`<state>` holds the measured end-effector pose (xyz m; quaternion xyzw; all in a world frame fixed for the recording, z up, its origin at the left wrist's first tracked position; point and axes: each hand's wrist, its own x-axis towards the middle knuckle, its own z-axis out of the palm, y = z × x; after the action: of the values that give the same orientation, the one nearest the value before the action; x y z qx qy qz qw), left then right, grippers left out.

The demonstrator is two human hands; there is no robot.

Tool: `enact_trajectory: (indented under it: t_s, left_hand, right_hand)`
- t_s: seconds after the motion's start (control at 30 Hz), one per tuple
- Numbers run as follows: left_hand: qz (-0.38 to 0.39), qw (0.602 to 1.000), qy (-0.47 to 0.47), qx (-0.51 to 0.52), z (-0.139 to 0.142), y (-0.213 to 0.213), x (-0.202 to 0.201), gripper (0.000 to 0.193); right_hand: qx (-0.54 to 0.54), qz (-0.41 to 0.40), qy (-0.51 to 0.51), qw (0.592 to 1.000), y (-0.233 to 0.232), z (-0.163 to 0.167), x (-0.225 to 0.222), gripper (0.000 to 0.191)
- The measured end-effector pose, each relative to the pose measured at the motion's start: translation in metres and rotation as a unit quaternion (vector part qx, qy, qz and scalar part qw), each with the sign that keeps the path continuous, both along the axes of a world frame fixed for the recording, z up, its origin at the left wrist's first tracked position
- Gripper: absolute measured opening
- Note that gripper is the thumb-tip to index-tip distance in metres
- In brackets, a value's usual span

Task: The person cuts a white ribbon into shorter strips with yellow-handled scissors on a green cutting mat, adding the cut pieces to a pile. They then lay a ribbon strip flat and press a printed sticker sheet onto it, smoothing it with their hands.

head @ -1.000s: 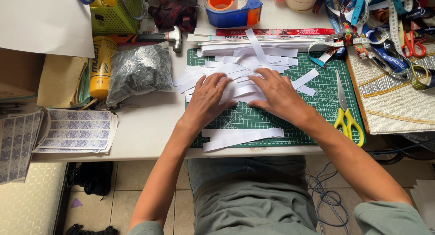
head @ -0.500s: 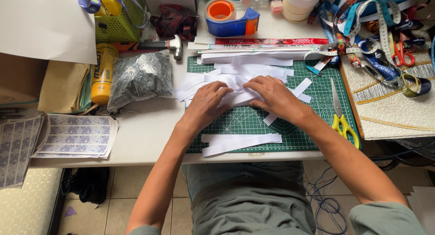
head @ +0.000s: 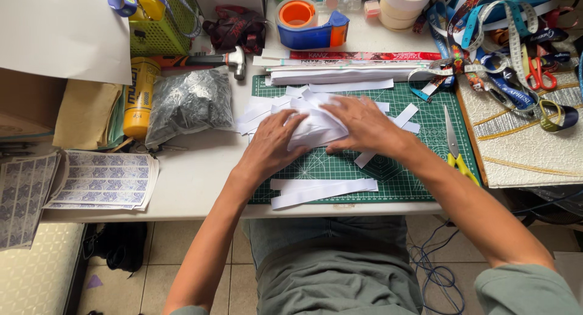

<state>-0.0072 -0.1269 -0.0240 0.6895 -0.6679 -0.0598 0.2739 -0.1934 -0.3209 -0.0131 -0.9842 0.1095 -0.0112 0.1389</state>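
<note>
Both my hands press on a loose heap of white paper strips (head: 316,118) lying on a green cutting mat (head: 419,169). My left hand (head: 273,146) curls around the heap's left side, fingers closing on the paper. From the right, my right hand (head: 363,125) covers the heap, palm down, gathering strips toward the middle. A separate small stack of long white strips (head: 322,190) lies near the mat's front edge. More long strips (head: 340,75) are stacked along the mat's far edge.
Yellow-handled scissors (head: 454,146) rest on the mat's right side. A clear bag of dark small parts (head: 189,104), a yellow can (head: 137,96), a hammer (head: 234,60) and a blue tape dispenser (head: 310,23) stand to the left and behind. Ribbons and red scissors (head: 539,72) clutter the right; printed sheets (head: 106,178) lie far left.
My two hands have drawn closer together, bunching the scattered strips into a tighter heap. The camera view has shifted slightly.
</note>
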Motion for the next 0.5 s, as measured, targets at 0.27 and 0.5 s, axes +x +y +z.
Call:
enact_trajectory:
  t_s: [0.27,0.5]
  left_hand:
    - [-0.016,0.999,-0.027,0.034,-0.008,-0.005,-0.001,0.071]
    - [0.068,0.994,-0.076,0.049,-0.001,-0.013,-0.003,0.117]
  right_hand:
    - [0.037,0.002,0.037,0.999,-0.006,0.018,0.009,0.115]
    - [-0.016,0.076,-0.056,0.995,-0.014,0.009,0.011,0.107]
